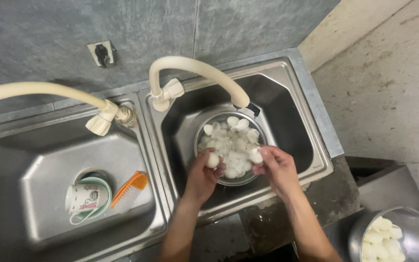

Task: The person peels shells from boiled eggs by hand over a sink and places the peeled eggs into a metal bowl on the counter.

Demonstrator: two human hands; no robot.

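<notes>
A round steel bowl point(204, 127) full of water and several pale white peeled pieces stands in the right sink basin point(287, 121), under the cream tap spout point(204, 70). My left hand point(202, 174) reaches over the bowl's near rim and grips one white piece point(213, 160) in its fingers. My right hand point(276, 167) is at the bowl's right rim, fingers closed on another white piece point(255, 156). Both forearms come up from the bottom edge.
The left basin point(35, 184) holds a white printed cup point(81, 198) lying in a green bowl and an orange scrub brush point(129, 189). A second cream tap point(44, 92) reaches over it. Another steel bowl point(413, 233) of white pieces sits at bottom right.
</notes>
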